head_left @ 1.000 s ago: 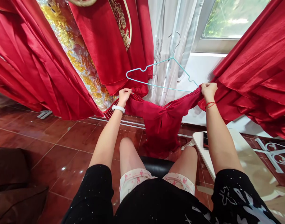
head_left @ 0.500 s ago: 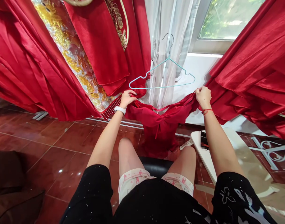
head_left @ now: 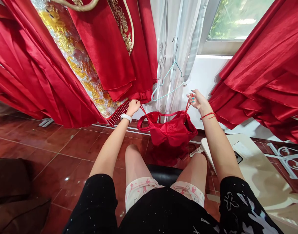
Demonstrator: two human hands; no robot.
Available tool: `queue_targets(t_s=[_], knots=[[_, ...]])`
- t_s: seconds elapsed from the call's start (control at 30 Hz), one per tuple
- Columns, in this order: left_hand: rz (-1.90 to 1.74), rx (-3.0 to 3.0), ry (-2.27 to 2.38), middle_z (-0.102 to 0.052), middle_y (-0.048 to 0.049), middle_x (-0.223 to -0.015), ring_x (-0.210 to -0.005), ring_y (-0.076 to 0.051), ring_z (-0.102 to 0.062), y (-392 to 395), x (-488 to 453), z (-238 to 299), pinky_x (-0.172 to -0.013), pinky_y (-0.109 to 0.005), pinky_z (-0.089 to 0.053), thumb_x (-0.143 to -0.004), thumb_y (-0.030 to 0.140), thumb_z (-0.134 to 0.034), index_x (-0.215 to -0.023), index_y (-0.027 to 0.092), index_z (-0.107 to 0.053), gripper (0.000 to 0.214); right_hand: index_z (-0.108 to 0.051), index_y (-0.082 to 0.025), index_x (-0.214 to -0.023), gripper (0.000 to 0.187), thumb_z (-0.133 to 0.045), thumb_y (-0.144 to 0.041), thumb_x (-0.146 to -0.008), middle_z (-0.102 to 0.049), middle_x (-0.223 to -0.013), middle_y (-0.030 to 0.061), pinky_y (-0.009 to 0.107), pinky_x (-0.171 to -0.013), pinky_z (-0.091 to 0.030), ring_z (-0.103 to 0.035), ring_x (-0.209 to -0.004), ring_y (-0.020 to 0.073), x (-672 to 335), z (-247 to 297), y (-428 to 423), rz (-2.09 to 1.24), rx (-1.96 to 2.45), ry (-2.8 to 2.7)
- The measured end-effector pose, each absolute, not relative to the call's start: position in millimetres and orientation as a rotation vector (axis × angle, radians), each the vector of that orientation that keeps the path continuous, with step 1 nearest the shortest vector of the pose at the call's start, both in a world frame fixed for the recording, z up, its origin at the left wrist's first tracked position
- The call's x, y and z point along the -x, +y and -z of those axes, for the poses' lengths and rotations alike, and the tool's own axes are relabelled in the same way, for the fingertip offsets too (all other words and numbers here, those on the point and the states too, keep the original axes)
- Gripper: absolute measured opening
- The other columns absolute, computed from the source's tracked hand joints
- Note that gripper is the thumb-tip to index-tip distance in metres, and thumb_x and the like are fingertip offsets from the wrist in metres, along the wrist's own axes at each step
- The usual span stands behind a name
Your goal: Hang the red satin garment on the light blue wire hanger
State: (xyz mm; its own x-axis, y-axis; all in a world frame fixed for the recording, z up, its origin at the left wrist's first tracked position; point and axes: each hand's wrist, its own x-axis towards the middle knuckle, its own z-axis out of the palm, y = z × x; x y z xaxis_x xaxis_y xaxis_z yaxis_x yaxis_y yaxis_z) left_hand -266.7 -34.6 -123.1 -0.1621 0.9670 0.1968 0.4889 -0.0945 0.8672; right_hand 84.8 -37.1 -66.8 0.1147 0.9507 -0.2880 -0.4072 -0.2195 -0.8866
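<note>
Red satin garment [head_left: 170, 130] sags between and below both hands, reads light, limp and slippery; left hand [head_left: 133, 106] fisted on one thin strap, right hand [head_left: 196, 99] loosely curled, other strap apparently hooked over its fingers; best held by straps, not body.

The red satin garment [head_left: 170, 130] hangs bunched and sagging in soft, glossy folds, slung by two thin straps that rise toward 10 and 2 o'clock. The teal wire hanger [head_left: 166, 88] dangles at its 12 o'clock, just above, turned nearly edge-on.
</note>
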Motion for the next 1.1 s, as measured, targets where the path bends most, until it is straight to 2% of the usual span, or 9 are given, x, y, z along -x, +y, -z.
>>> queue_targets(t_s=[0.07, 0.17, 0.3, 0.4, 0.53, 0.63, 0.8, 0.97, 1.1], knots=[[-1.198, -1.443, 1.614, -0.044, -0.0008, -0.053, -0.060, -0.018, -0.051, -32, 259, 122, -0.070, -0.034, -0.051, -0.086, 0.020, -0.054, -0.056, 0.024, -0.041, 0.033, -0.051, -0.020, -0.085, 0.022, -0.054, -0.028, -0.105, -0.065, -0.076, 0.0029, 0.010, -0.037, -0.042, -0.043, -0.041, 0.0025, -70, 67, -36, -1.546, 1.137, -0.596], [-1.219, -1.288, 1.526, -0.045, 0.0011, -0.055, -0.052, -0.013, -0.045, -29, 247, 113, -0.065, -0.030, -0.050, -0.090, 0.022, -0.051, -0.060, 0.022, -0.045, 0.031, -0.054, -0.020, -0.096, 0.010, -0.059, -0.023, -0.104, -0.067, -0.079, 0.0032, 0.013, -0.042, -0.052, -0.056, -0.048, 0.0063, -47, 67, -32, -1.681, 1.064, -0.539], [-1.231, -0.960, 1.256, -0.053, -0.0002, -0.057, -0.049, -0.010, -0.045, -34, 246, 96, -0.064, -0.028, -0.054, -0.088, 0.021, -0.051, -0.076, 0.015, -0.067, 0.021, -0.055, -0.020, -0.094, 0.014, -0.053, -0.011, -0.105, -0.065, -0.074, -0.0016, 0.009, -0.037, -0.045, -0.049, -0.043, 0.0027, -20, 71, -25, -1.754, 0.907, -0.537], [-1.276, -1.008, 1.186, -0.075, -0.0060, -0.084, -0.054, -0.006, -0.053, -44, 256, 87, -0.060, -0.022, -0.053, -0.077, 0.010, -0.055, -0.092, 0.011, -0.075, 0.025, -0.057, -0.018, -0.087, 0.022, -0.053, -0.002, -0.101, -0.064, -0.069, -0.0029, 0.007, -0.040, -0.044, -0.052, -0.046, 0.0018, -9, 77, -22, -1.669, 0.854, -0.574], [-1.339, -1.173, 1.119, -0.080, -0.0090, -0.113, -0.064, -0.006, -0.066, -52, 273, 83, -0.062, -0.018, -0.057, -0.073, 0.012, -0.075, -0.106, 0.013, -0.078, 0.033, -0.055, -0.019, -0.078, 0.027, -0.070, 0.000, -0.088, -0.068, -0.073, -0.0016, 0.010, -0.054, -0.053, -0.068, -0.066, 0.0062, -5, 86, -24, -1.413, 0.841, -0.629], [-1.419, -1.239, 1.063, -0.081, -0.0091, -0.110, -0.082, -0.012, -0.075, -49, 282, 83, -0.075, -0.021, -0.061, -0.069, 0.024, -0.088, -0.105, 0.014, -0.080, 0.038, -0.052, -0.020, -0.075, 0.032, -0.076, -0.003, -0.084, -0.069, -0.076, -0.0019, 0.015, -0.064, -0.058, -0.073, -0.074, 0.0093, -4, 90, -27, -1.296, 0.858, -0.702], [-1.483, -1.397, 1.097, -0.083, -0.0102, -0.104, -0.100, -0.023, -0.077, -28, 283, 85, -0.088, -0.031, -0.062, -0.064, 0.036, -0.095, -0.100, 0.013, -0.081, 0.044, -0.047, -0.022, -0.075, 0.035, -0.077, -0.006, -0.083, -0.068, -0.075, -0.0031, 0.018, -0.063, -0.059, -0.073, -0.072, 0.0108, -4, 90, -30, -1.238, 0.910, -0.775], [-1.482, -1.501, 1.125, -0.082, -0.0113, -0.094, -0.100, -0.024, -0.076, -3, 270, 76, -0.095, -0.034, -0.060, -0.069, 0.028, -0.092, -0.090, 0.012, -0.079, 0.030, -0.045, -0.021, -0.076, 0.034, -0.073, -0.003, -0.085, -0.067, -0.072, -0.0041, 0.015, -0.056, -0.056, -0.068, -0.062, 0.0072, -4, 84, -36, -1.273, 0.931, -0.770], [-1.371, -1.667, 1.058, -0.080, -0.0098, -0.092, -0.092, -0.019, -0.073, 13, 254, 62, -0.091, -0.031, -0.058, -0.076, 0.021, -0.082, -0.088, 0.013, -0.076, 0.015, -0.044, -0.022, -0.079, 0.034, -0.072, -0.003, -0.086, -0.067, -0.072, -0.0047, 0.013, -0.054, -0.054, -0.067, -0.061, 0.0062, -3, 80, -41, -1.287, 0.944, -0.745]])
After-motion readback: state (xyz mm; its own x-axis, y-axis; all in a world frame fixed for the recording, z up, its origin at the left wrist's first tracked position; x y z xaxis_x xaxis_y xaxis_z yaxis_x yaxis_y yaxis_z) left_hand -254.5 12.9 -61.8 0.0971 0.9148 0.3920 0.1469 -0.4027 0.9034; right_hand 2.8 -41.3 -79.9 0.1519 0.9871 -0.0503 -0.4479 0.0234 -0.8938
